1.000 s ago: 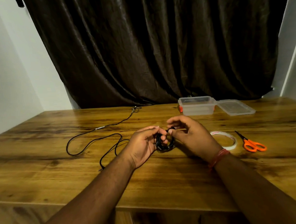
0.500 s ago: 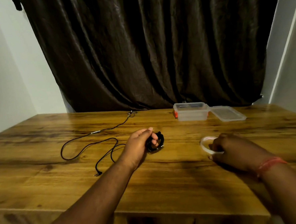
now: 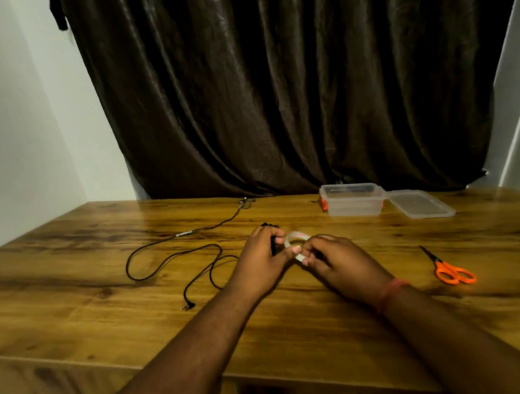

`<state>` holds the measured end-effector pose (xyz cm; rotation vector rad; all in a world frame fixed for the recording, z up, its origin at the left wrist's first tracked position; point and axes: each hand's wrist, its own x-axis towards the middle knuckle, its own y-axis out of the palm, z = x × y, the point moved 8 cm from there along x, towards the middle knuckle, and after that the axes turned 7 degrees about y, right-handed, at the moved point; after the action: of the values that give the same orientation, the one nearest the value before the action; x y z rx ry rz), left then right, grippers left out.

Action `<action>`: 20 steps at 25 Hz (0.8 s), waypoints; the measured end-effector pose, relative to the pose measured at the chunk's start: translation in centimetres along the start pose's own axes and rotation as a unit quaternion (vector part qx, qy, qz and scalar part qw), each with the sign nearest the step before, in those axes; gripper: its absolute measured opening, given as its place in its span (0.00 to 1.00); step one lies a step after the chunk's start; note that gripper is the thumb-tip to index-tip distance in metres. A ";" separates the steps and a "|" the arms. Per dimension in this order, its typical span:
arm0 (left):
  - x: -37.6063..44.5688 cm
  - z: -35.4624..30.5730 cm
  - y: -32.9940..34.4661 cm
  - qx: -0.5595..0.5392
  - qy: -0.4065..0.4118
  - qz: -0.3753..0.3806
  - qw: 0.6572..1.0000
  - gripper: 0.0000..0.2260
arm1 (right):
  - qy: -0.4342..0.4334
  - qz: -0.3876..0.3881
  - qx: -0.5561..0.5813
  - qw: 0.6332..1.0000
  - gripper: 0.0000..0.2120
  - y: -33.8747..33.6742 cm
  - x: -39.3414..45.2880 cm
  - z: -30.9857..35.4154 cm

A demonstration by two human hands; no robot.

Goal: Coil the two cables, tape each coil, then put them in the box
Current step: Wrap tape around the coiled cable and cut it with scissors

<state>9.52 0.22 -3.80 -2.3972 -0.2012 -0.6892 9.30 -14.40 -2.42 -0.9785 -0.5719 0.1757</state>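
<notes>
At centre frame, nearest the camera, the two forearms converge over the wooden table (image 3: 74, 263). The right hand (image 3: 335, 262) has its fingers curled round the tape roll (image 3: 296, 240), which it holds up against the left hand. The left hand (image 3: 264, 260) grips the coiled cable (image 3: 273, 244); only a short dark edge of the coil shows past the fingers, and its thumb tip lies against the roll's near edge.

Judgement: the first coil is wound and the taping step is in hand. The next move calls for finding and peeling the tape's free end while the coil is kept pinched so it does not spring loose.

Left of centre, the second cable (image 3: 171, 255) lies uncoiled in loose loops, its plug toward the camera. At right, the orange-handled scissors (image 3: 449, 270) lie on the table, within reach for the cut. Farther back, right of centre, the clear box (image 3: 353, 204) stands open with its lid (image 3: 420, 203) beside it.
</notes>
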 end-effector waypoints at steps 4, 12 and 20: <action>0.2 1.1 0.5 -0.041 -0.017 0.019 0.999 0.13 | -0.007 0.003 0.038 0.999 0.01 -0.1 -0.7 -0.7; -0.6 0.5 0.0 -0.095 -0.053 0.024 0.994 0.06 | 0.023 -0.005 0.085 0.996 0.04 -1.2 -1.3 -1.4; -0.9 0.8 0.4 -0.165 -0.092 0.039 0.981 0.04 | 0.051 0.000 0.125 0.991 0.06 -1.6 -1.4 -2.2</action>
<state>9.22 0.44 -5.02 -2.7736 -0.0721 -0.4951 9.13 -17.46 -2.61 -0.7384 -0.4440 0.1911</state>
